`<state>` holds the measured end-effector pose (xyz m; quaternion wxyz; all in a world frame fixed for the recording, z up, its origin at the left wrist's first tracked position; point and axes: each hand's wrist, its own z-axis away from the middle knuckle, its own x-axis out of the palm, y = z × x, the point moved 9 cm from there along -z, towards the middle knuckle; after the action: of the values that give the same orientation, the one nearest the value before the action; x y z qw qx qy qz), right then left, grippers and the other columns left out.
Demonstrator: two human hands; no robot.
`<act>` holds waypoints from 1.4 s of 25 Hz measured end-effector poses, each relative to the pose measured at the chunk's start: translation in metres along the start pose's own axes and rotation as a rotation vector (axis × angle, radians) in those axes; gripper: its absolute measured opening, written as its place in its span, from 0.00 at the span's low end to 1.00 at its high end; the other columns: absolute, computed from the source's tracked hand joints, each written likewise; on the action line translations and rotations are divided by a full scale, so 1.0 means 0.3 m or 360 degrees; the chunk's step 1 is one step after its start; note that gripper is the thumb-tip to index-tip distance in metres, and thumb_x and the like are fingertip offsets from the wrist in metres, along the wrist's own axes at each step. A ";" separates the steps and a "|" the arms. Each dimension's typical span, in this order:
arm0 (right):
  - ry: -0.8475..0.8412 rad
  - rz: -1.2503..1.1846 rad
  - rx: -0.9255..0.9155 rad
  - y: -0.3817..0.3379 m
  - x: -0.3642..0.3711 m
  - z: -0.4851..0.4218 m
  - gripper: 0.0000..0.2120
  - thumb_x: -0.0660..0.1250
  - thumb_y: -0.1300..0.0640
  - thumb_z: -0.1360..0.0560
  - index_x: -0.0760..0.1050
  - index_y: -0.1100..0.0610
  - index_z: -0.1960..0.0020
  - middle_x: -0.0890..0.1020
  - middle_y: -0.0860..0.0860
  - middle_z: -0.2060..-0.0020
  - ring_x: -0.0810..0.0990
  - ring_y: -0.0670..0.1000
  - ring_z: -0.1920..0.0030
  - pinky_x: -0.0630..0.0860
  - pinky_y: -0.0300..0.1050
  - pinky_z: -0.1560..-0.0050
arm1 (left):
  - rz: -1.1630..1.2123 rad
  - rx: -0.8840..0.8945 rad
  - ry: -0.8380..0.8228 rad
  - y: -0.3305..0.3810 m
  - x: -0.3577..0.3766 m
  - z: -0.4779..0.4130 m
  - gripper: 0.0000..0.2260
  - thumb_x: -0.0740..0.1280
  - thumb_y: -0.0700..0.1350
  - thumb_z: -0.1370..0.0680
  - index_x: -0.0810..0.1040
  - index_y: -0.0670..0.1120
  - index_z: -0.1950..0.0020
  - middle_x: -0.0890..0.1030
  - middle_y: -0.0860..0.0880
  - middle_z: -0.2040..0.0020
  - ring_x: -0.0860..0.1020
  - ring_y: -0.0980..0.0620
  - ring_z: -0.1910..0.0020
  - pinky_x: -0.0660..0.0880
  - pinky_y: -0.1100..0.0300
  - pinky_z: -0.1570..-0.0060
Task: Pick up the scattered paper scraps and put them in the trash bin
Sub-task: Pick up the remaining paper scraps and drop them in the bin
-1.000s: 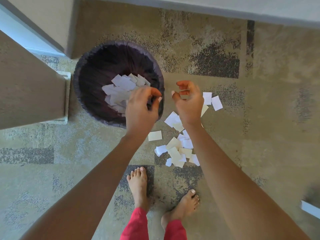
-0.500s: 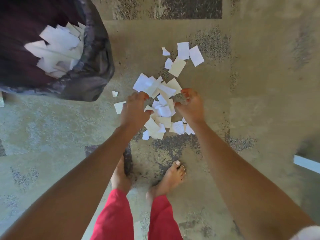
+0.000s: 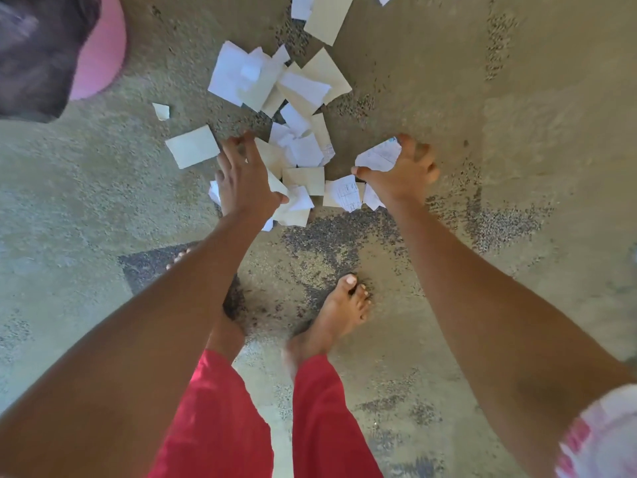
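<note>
Beige carpet (image 3: 517, 139) with dark speckled patches carries a loose pile of white and cream paper scraps (image 3: 296, 88) at far centre. 1 small scrap (image 3: 161, 111) lies apart to its left. The trash bin (image 3: 100, 56) stands far left, and 2 bare feet (image 3: 337, 315) stand near.

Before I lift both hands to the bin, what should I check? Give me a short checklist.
1. Right hand grips a scrap: ok.
2. Left hand grips scraps: not ok, it lies spread on the pile.
3. Bin in reach: cannot tell, only its edge shows.
4. Stray scrap near bin collected: not ok.
5. Right foot clear of scraps: ok.
</note>
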<state>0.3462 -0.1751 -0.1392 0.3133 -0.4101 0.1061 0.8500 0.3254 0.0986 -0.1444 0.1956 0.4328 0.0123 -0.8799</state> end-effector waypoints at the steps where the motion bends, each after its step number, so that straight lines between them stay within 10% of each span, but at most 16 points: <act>1: -0.0036 -0.0069 0.0107 0.019 0.014 0.005 0.46 0.75 0.36 0.38 0.56 0.46 0.27 0.53 0.56 0.26 0.54 0.62 0.28 0.66 0.55 0.38 | -0.0019 0.0001 0.0023 0.004 0.015 -0.001 0.53 0.81 0.53 0.37 0.52 0.41 0.23 0.60 0.37 0.29 0.65 0.37 0.33 0.68 0.46 0.36; 8: -0.0085 -0.0627 0.0580 -0.018 0.141 0.094 0.51 0.76 0.36 0.38 0.50 0.43 0.25 0.51 0.58 0.27 0.53 0.63 0.29 0.68 0.54 0.43 | -0.0112 -0.0072 0.0171 0.005 0.028 -0.028 0.54 0.82 0.54 0.41 0.55 0.42 0.25 0.64 0.37 0.32 0.67 0.38 0.38 0.70 0.47 0.41; 20: -0.0087 -0.0527 0.0092 -0.232 0.192 0.155 0.54 0.79 0.47 0.38 0.48 0.47 0.24 0.54 0.56 0.28 0.56 0.59 0.31 0.67 0.51 0.41 | 0.0096 -0.0108 0.0035 -0.014 0.027 -0.067 0.34 0.79 0.50 0.34 0.66 0.42 0.35 0.71 0.40 0.35 0.67 0.40 0.34 0.65 0.46 0.37; 27: -0.0152 -0.0081 -0.0039 -0.265 0.227 0.111 0.61 0.79 0.38 0.43 0.43 0.45 0.24 0.44 0.54 0.25 0.47 0.61 0.27 0.66 0.70 0.37 | 0.0075 -0.0027 0.0097 0.025 0.023 -0.069 0.39 0.79 0.48 0.35 0.62 0.44 0.30 0.72 0.41 0.35 0.69 0.40 0.35 0.67 0.45 0.37; 35: -0.0085 -0.0216 -0.0391 -0.312 0.260 0.162 0.46 0.75 0.55 0.34 0.53 0.48 0.24 0.62 0.56 0.31 0.63 0.59 0.37 0.68 0.51 0.45 | -0.0057 0.0202 0.0013 0.071 0.036 -0.069 0.21 0.74 0.43 0.29 0.73 0.46 0.38 0.70 0.42 0.36 0.69 0.41 0.36 0.66 0.47 0.39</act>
<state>0.3372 -0.0460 -0.1604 0.3202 -0.4288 -0.0349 0.8441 0.3426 0.0793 -0.1624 0.1520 0.4478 -0.0351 -0.8804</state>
